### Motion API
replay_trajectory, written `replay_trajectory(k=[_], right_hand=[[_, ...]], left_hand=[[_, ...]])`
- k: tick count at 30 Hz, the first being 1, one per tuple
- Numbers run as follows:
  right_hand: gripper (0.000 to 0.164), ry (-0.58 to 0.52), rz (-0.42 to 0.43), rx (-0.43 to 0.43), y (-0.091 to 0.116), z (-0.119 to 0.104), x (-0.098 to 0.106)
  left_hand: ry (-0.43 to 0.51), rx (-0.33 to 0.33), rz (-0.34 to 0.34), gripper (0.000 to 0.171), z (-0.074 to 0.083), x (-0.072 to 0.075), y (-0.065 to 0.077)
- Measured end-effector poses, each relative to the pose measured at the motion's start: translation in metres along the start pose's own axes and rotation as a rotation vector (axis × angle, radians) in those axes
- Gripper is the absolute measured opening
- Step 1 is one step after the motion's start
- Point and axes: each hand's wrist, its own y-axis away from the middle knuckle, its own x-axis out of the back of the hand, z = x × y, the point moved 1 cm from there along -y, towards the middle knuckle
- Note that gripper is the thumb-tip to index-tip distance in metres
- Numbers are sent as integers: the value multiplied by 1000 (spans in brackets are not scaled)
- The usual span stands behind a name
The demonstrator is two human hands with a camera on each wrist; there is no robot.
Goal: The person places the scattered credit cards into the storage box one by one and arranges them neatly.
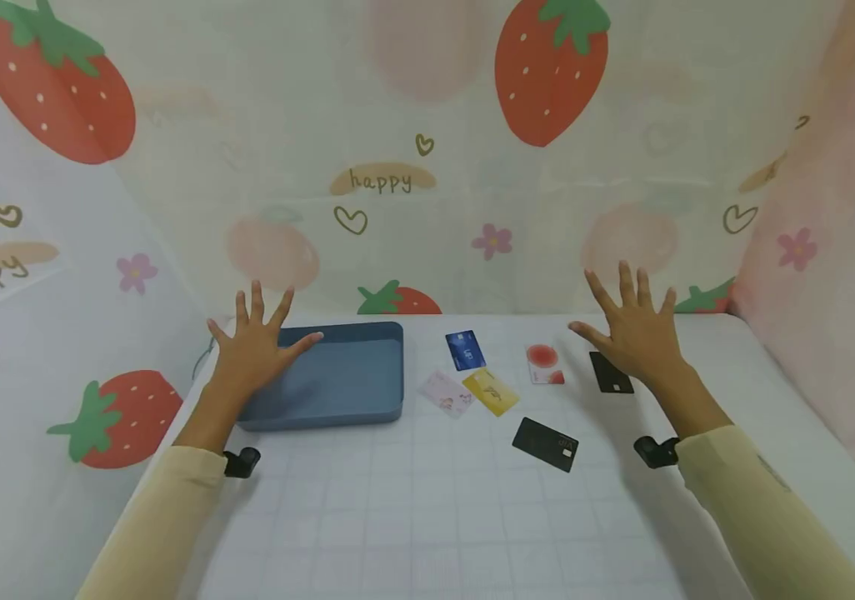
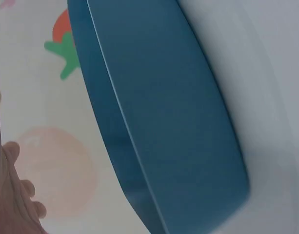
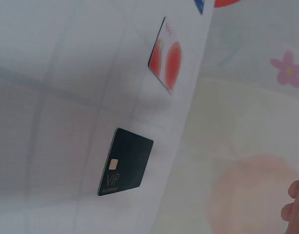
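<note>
Both hands are raised above the table with fingers spread, holding nothing. The left hand [image 1: 251,354] is over the left part of a blue rectangular tray [image 1: 395,375], whose side wall [image 2: 159,107] fills much of the left wrist view. Above a black card [image 1: 612,377] hovers the right hand [image 1: 637,333], partly covering it; that card shows "VIP" and a chip in the right wrist view. A white card with red print [image 1: 545,365] lies to its left. Farther left are a blue card [image 1: 465,350], a yellow card [image 1: 491,392] and a pale pink card [image 1: 446,393]. Nearer lies another black card [image 1: 545,444].
The white table [image 1: 427,525] has a faint grid. Curtains printed with strawberries, hearts and "happy" hang behind and on both sides, the back curtain [image 1: 427,250] meeting the table's far edge. Each wrist carries a small black camera, like the left one [image 1: 242,462].
</note>
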Motion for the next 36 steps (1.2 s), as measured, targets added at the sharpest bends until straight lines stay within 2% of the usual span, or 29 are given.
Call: replay_trajectory(k=[9, 16, 20, 26, 32, 36], right_hand=[[83, -94, -8, -9, 16, -4, 1], [81, -173, -90, -51, 33, -4, -7], [79, -211, -136, -89, 38, -4, -14], [78, -273, -181, -134, 51, 1, -33], [76, -330, -176, -157, 62, 13, -46], [78, -362, -166, -216, 66, 20, -53]], left_hand=[[128, 42, -75, 87, -37, 10, 21], [220, 98, -173, 85, -55, 1, 42], [256, 113, -169, 83, -63, -5, 51], [405, 147, -167, 77, -80, -14, 56], [507, 110, -176, 71, -89, -22, 59], [614, 91, -170, 68, -93, -27, 62]])
